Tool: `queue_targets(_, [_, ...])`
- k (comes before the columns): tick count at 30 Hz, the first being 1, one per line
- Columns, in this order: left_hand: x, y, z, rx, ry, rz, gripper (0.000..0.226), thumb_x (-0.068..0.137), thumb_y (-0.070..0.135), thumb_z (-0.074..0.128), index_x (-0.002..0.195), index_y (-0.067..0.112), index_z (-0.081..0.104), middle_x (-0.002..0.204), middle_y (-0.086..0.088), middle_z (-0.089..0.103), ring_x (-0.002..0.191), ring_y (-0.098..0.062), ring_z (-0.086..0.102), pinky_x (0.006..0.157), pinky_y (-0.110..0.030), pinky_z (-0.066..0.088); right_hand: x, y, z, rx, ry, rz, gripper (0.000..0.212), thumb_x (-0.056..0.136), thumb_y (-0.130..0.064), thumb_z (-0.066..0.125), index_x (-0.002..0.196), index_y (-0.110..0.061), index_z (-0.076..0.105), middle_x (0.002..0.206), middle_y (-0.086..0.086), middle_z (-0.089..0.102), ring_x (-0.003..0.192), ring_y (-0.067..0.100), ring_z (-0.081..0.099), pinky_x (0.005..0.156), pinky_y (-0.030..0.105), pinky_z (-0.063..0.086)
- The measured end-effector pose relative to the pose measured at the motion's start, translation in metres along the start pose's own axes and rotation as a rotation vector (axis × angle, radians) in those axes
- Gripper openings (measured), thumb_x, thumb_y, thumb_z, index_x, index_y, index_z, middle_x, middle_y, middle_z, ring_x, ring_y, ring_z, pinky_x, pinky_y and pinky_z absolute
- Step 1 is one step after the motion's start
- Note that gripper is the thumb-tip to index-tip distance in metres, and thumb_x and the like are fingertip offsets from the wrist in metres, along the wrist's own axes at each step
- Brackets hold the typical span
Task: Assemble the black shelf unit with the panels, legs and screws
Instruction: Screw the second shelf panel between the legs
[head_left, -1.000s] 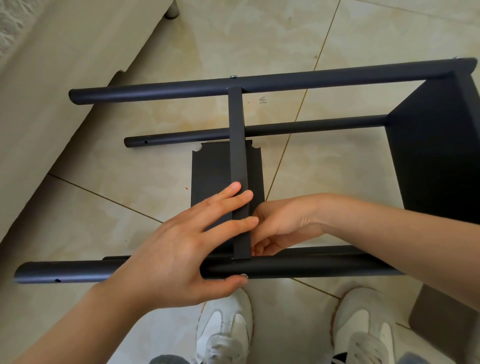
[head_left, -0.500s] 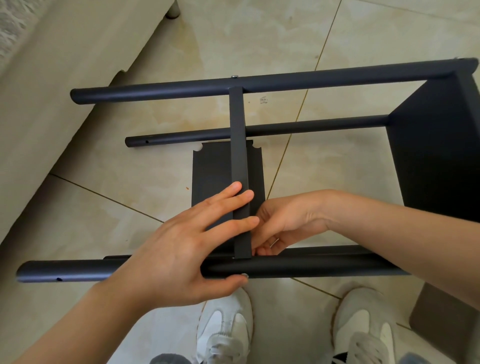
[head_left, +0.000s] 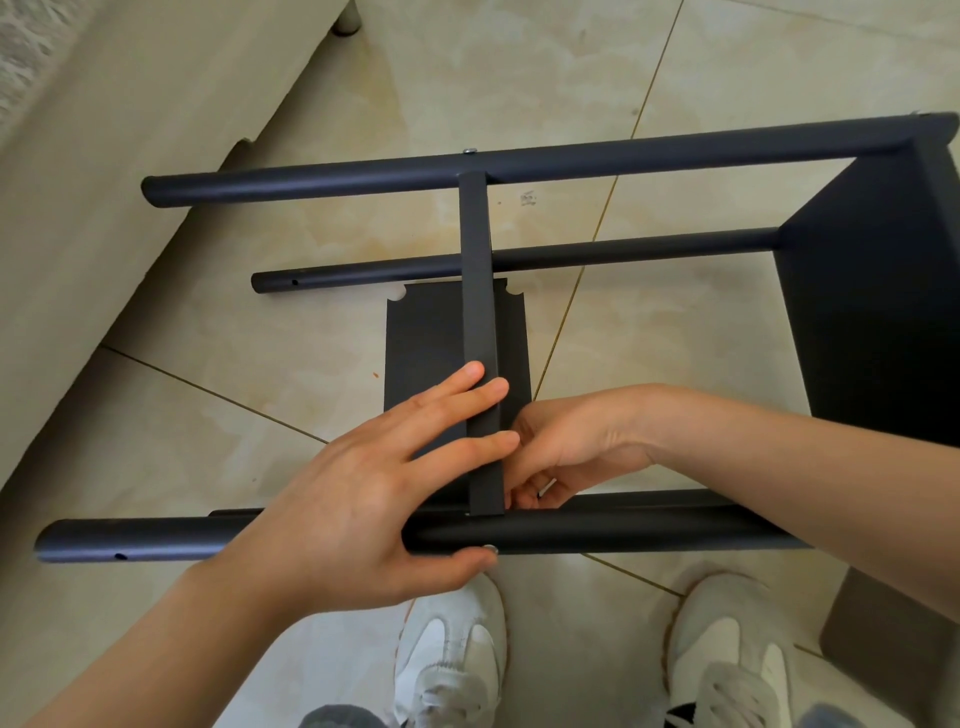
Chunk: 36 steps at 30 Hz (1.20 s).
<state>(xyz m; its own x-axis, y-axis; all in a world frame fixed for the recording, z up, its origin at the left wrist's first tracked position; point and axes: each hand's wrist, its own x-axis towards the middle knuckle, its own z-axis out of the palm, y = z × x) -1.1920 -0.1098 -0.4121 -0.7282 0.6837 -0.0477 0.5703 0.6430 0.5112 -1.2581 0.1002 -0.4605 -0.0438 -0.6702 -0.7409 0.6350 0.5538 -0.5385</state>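
The black shelf unit lies on its side on the tiles. Its end panel (head_left: 872, 312) stands at the right, joined to the far leg (head_left: 623, 161) and a lower leg (head_left: 623, 249). A middle panel (head_left: 478, 291) stands edge-up between the far leg and the near leg (head_left: 649, 532). My left hand (head_left: 363, 499) presses straight fingers across that panel's edge, while its thumb lies against a screw head (head_left: 490, 548) on the near leg. My right hand (head_left: 571, 447) is curled beside the panel, just above the near leg, and pinches a small silver metal part (head_left: 546, 487).
A beige upholstered piece (head_left: 104, 208) runs along the left. My white shoes (head_left: 457, 660) (head_left: 727, 649) stand just under the near leg. A dark flat panel (head_left: 893, 623) lies on the floor at lower right. A screw (head_left: 470, 150) sits on the far leg.
My right hand's fingers have shifted a little at the joint, so the silver part now shows between them. My left hand and the shelf frame have stayed in place.
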Motion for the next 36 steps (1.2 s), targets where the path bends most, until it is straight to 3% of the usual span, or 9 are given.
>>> queue_targets(10, [0.0005, 0.0, 0.0005, 0.003, 0.005, 0.002, 0.069, 0.083, 0.059, 0.066, 0.141, 0.024, 0.054, 0.162, 0.006, 0.029, 0.153, -0.013, 0.017, 0.112, -0.037, 0.038, -0.0052, 0.0002, -0.0033, 0.043, -0.046, -0.016, 0.014, 0.092, -0.007, 0.06, 0.083, -0.01, 0.07, 0.078, 0.007, 0.061, 0.071, 0.013, 0.059, 0.08, 0.028, 0.049])
queue_targets(17, [0.0011, 0.0003, 0.0005, -0.028, 0.007, -0.003, 0.068, 0.083, 0.057, 0.068, 0.14, 0.023, 0.055, 0.162, 0.005, 0.029, 0.153, -0.014, 0.019, 0.107, -0.045, 0.047, -0.0038, 0.001, 0.0008, 0.043, -0.033, -0.043, 0.024, 0.093, -0.002, 0.057, 0.076, -0.013, 0.072, 0.078, 0.006, 0.066, 0.073, 0.015, 0.061, 0.074, 0.025, 0.051])
queue_targets(22, [0.0005, 0.0001, 0.0004, -0.027, 0.007, -0.001, 0.068, 0.083, 0.057, 0.068, 0.14, 0.023, 0.055, 0.162, 0.005, 0.03, 0.153, -0.014, 0.019, 0.109, -0.043, 0.045, -0.0011, -0.0006, 0.004, -0.009, 0.007, -0.019, 0.011, 0.094, -0.006, 0.056, 0.095, -0.005, 0.066, 0.087, 0.011, 0.062, 0.079, 0.018, 0.059, 0.078, 0.028, 0.05])
queue_targets(28, [0.001, -0.0002, 0.0009, 0.009, 0.002, 0.001, 0.068, 0.083, 0.06, 0.064, 0.141, 0.025, 0.054, 0.162, 0.007, 0.028, 0.153, -0.012, 0.016, 0.112, -0.035, 0.037, -0.0055, 0.0003, 0.0023, 0.033, -0.058, -0.027, 0.015, 0.095, -0.006, 0.054, 0.092, -0.011, 0.068, 0.084, 0.006, 0.065, 0.078, 0.015, 0.062, 0.078, 0.029, 0.05])
queue_targets(32, [0.0, 0.0, 0.0008, -0.006, 0.0, -0.003, 0.069, 0.083, 0.058, 0.066, 0.141, 0.024, 0.054, 0.162, 0.006, 0.029, 0.153, -0.013, 0.017, 0.111, -0.038, 0.04, -0.0027, 0.0005, 0.0035, 0.009, -0.031, -0.026, 0.015, 0.095, -0.006, 0.054, 0.103, -0.001, 0.066, 0.089, 0.012, 0.062, 0.081, 0.019, 0.06, 0.08, 0.029, 0.05])
queue_targets(34, [-0.0001, -0.0002, 0.001, -0.003, 0.004, -0.003, 0.069, 0.083, 0.058, 0.067, 0.141, 0.024, 0.054, 0.162, 0.006, 0.029, 0.153, -0.013, 0.018, 0.112, -0.036, 0.038, -0.001, 0.0015, 0.0036, -0.05, 0.011, -0.016, 0.026, 0.095, -0.011, 0.056, 0.113, 0.006, 0.063, 0.095, 0.016, 0.059, 0.088, 0.026, 0.055, 0.086, 0.034, 0.046])
queue_targets(36, [0.0004, -0.0003, 0.0012, 0.002, 0.004, -0.004, 0.069, 0.083, 0.058, 0.067, 0.141, 0.025, 0.054, 0.162, 0.006, 0.029, 0.153, -0.012, 0.018, 0.113, -0.035, 0.036, -0.002, 0.0017, 0.0035, -0.028, -0.001, -0.015, 0.023, 0.095, -0.01, 0.055, 0.11, 0.005, 0.064, 0.092, 0.015, 0.06, 0.086, 0.025, 0.056, 0.085, 0.034, 0.045])
